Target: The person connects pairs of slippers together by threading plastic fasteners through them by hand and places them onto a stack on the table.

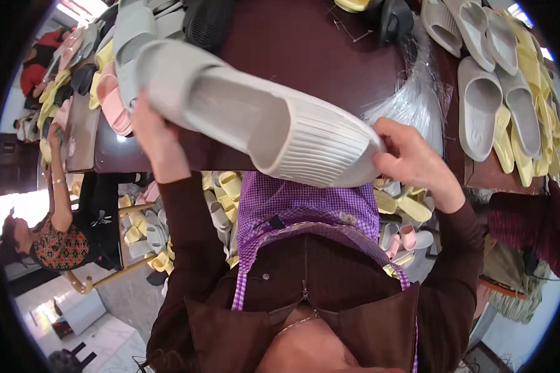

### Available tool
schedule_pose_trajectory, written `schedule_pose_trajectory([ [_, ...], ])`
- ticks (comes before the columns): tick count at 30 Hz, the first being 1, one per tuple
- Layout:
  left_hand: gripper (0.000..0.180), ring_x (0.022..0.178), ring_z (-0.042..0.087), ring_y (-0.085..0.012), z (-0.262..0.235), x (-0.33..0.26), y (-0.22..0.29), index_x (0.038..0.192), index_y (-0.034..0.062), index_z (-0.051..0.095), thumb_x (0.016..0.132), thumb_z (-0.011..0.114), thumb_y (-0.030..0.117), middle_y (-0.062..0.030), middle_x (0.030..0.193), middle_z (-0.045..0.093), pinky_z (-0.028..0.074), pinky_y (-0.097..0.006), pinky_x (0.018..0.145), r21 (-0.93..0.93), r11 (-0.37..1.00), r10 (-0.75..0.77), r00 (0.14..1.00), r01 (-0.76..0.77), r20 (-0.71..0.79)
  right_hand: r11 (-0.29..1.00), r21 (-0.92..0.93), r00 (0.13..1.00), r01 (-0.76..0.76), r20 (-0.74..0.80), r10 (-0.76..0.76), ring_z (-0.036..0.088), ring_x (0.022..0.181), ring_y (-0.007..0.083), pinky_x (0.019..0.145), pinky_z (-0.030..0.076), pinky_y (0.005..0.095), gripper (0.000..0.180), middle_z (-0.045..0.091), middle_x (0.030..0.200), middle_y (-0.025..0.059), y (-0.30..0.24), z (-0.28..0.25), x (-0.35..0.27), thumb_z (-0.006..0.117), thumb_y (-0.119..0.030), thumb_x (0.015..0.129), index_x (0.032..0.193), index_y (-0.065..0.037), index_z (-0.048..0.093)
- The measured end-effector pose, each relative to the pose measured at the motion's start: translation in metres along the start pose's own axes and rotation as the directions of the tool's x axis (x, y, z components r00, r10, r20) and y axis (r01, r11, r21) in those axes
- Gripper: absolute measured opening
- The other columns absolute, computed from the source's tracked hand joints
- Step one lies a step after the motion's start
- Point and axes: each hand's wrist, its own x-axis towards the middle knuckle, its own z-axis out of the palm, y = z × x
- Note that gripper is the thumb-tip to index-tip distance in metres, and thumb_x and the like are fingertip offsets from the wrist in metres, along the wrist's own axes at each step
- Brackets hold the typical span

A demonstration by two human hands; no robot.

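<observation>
A light grey slide slipper with a ribbed strap is held level across my body, above the near edge of the dark red table. My right hand is closed on its right-hand tip, thumb below and fingers above. At the other end my left hand grips the rounded, blurred part, with most of its fingers hidden behind. Whether a second slipper is nested in that end I cannot tell. More grey slippers and a pink slipper lie just beyond my left hand.
Clear plastic film lies on the table beyond my right hand. Grey and yellow slippers are piled at the right. Below the table are more yellow slippers. At the left, another person reaches toward slippers.
</observation>
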Motion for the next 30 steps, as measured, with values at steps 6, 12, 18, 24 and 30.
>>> schedule_pose_trajectory([
  [6,0.036,0.104,0.057,-0.0258,-0.026,0.020,0.050,0.125,0.0006,0.046,0.093,0.048,0.018,-0.0133,0.121,0.054,0.050,-0.040,0.085,0.001,0.999,-0.033,0.996,0.033,0.083,0.979,-0.192,0.953,0.068,-0.277,-0.121,0.048,0.071,0.0050,0.061,0.038,0.0196,0.016,0.052,0.076,-0.0032,0.007,-0.063,-0.029,0.058,-0.013,0.078,0.088,-0.001,0.057],
  [12,0.030,0.098,0.059,-0.0214,0.019,0.045,0.049,0.113,-0.0012,0.056,0.091,0.055,0.018,-0.0101,0.106,0.060,0.051,-0.036,0.082,0.201,0.980,-0.053,0.951,-0.010,0.304,0.812,-0.486,0.841,0.321,-0.248,-0.481,0.054,0.080,0.0093,0.073,0.043,0.0238,0.023,0.059,0.085,0.0006,-0.016,-0.132,0.018,0.062,-0.012,0.079,0.099,-0.001,0.062],
  [18,0.024,0.082,0.061,-0.0147,0.112,0.053,0.005,0.102,-0.0008,0.063,0.085,0.063,0.016,-0.0074,0.096,0.063,0.049,-0.026,0.073,0.248,0.958,-0.264,0.785,0.145,0.560,0.615,-0.717,0.641,0.327,-0.310,-0.702,0.057,0.071,0.0154,0.066,0.046,0.0288,0.028,0.062,0.078,0.0095,-0.061,-0.112,0.131,0.066,-0.019,0.078,0.095,0.004,0.063],
  [24,0.032,0.093,0.057,-0.0135,0.125,0.002,-0.017,0.110,-0.0006,0.061,0.091,0.056,0.024,-0.0086,0.103,0.064,0.045,-0.027,0.081,0.417,0.506,0.353,0.622,-0.755,0.699,0.743,-0.562,0.682,0.364,-0.383,-0.624,0.058,0.074,0.0135,0.068,0.046,0.0288,0.027,0.063,0.080,0.0107,-0.048,-0.083,0.074,0.064,-0.016,0.081,0.098,0.005,0.062],
  [30,0.027,0.089,0.059,-0.0229,0.083,-0.049,-0.017,0.106,0.0020,0.061,0.084,0.063,0.019,-0.0116,0.099,0.062,0.047,-0.031,0.079,0.408,0.467,0.319,0.580,-0.784,0.749,0.592,-0.695,0.880,0.408,0.126,-0.459,0.056,0.087,0.0266,0.080,0.045,0.0372,0.027,0.058,0.088,0.0089,0.037,-0.032,-0.008,0.065,0.000,0.069,0.096,-0.007,0.062],
])
